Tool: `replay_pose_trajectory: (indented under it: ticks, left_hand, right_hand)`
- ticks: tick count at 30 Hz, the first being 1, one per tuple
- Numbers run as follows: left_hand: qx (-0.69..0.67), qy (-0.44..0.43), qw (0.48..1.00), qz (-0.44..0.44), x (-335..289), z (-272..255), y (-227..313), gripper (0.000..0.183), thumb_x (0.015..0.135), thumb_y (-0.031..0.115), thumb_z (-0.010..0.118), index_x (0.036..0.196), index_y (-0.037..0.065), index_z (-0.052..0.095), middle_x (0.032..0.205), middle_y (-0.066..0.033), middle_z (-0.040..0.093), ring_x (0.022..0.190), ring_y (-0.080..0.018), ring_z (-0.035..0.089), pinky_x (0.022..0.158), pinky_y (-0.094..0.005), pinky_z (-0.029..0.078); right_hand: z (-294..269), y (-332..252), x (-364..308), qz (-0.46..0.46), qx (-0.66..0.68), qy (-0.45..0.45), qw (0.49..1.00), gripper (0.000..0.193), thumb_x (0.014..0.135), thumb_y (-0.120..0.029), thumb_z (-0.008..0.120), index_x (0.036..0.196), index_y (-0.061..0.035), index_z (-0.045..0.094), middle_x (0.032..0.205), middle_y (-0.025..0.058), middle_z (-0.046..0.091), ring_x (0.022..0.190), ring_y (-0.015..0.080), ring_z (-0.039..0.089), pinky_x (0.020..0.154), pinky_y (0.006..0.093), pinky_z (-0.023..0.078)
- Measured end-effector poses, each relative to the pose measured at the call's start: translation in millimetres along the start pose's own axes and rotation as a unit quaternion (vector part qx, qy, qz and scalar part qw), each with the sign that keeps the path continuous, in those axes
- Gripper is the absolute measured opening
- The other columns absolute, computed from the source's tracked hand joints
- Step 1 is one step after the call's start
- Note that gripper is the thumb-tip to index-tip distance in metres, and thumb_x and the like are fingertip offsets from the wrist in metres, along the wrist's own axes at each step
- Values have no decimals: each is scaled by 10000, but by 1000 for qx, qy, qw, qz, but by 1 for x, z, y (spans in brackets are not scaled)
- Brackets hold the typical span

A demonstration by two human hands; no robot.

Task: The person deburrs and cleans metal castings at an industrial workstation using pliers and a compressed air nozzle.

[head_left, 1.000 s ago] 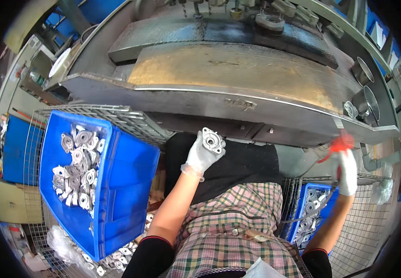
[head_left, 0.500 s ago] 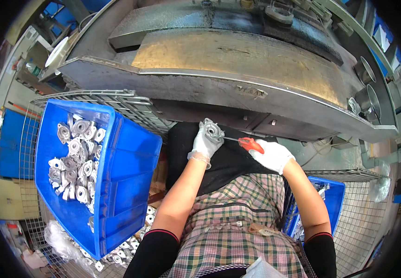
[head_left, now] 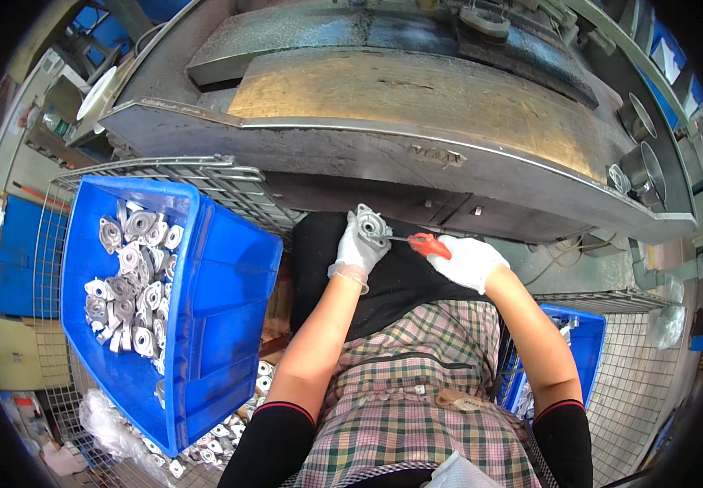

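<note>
My left hand (head_left: pixel 359 248), in a white glove, is closed around a grey metal casting (head_left: pixel 372 227) with a round hole in its middle. It holds the casting above my lap with the hole facing up. My right hand (head_left: pixel 469 262), also gloved in white, grips the red handle of a hand tool (head_left: pixel 430 245) with a thin metal shaft. The shaft points left, and its tip meets the right side of the casting. Whether the tip is inside the part or against its edge, I cannot tell.
To my left a tilted blue bin (head_left: pixel 229 325) holds several similar castings (head_left: pixel 128 281), with more lying below it. A second blue bin (head_left: pixel 583 358) sits at the right inside a wire cage (head_left: pixel 632 374). Ahead is a metal bench with a worn board (head_left: pixel 416 98).
My right hand and the red-handled tool have shifted slightly left, bringing the handle nearer the casting. The left hand still holds the casting, turned a little.
</note>
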State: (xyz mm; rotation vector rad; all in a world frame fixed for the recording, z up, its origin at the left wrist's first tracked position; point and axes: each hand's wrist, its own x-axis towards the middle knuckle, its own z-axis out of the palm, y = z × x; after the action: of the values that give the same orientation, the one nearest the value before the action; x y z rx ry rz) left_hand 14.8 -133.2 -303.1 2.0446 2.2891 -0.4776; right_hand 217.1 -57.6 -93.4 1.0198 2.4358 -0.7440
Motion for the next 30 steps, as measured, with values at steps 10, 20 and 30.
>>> replay_pose_trajectory:
  ticks: [10,20,30]
  left_hand:
    - [993,27,-5,116,1,-16,2,519,993,544,260,1379,260,458,1438,-27,467,1377,-299,346,1136,-540,209]
    - [988,47,9,144,-6,-34,-1,498,993,561,276,1230,229,561,1286,-28,566,1227,-289,471,1031,-519,332]
    - [989,50,1,142,-6,-31,-2,510,977,599,311,1163,216,592,1205,-42,603,1162,-295,508,1008,-515,351]
  right_hand:
    - [2,3,-1,-9,-3,9,1000,412,923,-450,461,1087,-88,570,1003,176,675,940,381,642,849,461,494]
    - [1,16,3,21,10,18,1000,428,902,-446,479,1111,-87,581,976,184,683,889,378,656,820,464,502]
    - [3,15,3,22,7,8,1000,428,908,-448,473,1111,-86,576,986,182,680,902,377,651,831,459,500]
